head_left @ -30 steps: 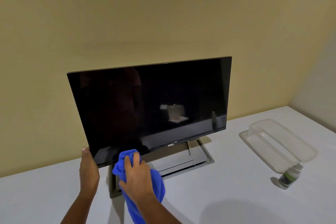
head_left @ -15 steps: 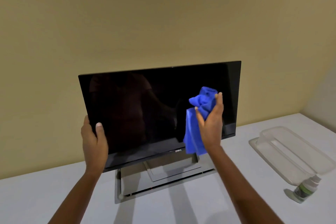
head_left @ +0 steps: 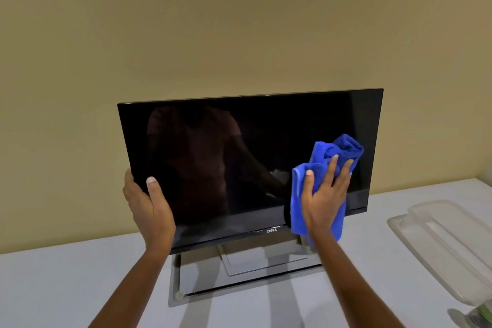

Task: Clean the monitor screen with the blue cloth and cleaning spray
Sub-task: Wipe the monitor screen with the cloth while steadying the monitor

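Right grip [head_left: 324, 194]: flat, fingers spread, pressing blue cloth [head_left: 343, 146] onto monitor [head_left: 239, 154] screen.
Left grip [head_left: 149, 208]: wraps monitor's side edge, thumb in front.
Clear container [head_left: 452, 242]: right of right grip, contents unclear.
Cleaning spray [head_left: 480, 318]: below container, mostly cut off.

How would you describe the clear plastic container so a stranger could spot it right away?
Start at the black monitor on the white table. Look right of its stand: the clear plastic container lies by the table's right edge. Its see-through, colourless walls set it apart.
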`<action>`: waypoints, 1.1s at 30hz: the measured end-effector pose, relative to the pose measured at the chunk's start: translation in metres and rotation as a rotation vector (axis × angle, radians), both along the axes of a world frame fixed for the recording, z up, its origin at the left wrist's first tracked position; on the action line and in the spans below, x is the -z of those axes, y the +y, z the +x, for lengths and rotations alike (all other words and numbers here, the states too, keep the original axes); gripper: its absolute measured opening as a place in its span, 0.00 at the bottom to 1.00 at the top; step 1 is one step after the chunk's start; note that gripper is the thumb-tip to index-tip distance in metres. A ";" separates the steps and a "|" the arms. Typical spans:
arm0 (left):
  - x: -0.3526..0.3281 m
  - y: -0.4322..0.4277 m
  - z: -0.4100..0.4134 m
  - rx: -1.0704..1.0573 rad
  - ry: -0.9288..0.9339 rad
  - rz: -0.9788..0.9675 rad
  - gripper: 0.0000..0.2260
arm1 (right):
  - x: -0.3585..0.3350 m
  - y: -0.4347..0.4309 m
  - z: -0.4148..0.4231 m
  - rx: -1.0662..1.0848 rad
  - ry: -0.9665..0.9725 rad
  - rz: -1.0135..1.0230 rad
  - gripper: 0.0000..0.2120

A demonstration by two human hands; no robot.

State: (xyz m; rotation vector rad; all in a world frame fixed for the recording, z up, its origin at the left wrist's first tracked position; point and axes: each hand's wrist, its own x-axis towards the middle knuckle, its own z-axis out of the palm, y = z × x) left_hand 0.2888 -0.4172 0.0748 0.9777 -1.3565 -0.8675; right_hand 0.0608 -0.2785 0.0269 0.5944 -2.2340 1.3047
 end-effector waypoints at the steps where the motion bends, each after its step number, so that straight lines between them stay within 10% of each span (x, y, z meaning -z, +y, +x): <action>1: -0.002 0.002 -0.002 -0.012 0.014 0.014 0.23 | 0.000 -0.009 0.012 -0.005 0.004 0.009 0.31; 9: -0.002 -0.005 -0.003 -0.067 0.076 0.074 0.27 | 0.032 -0.081 0.144 -0.286 0.515 0.378 0.27; 17: -0.007 -0.008 0.003 -0.056 0.056 0.144 0.16 | 0.033 -0.060 0.087 -0.434 1.061 0.542 0.32; 33: -0.019 -0.005 0.007 -0.012 -0.009 0.165 0.17 | -0.037 -0.024 -0.014 0.044 -0.060 -0.149 0.28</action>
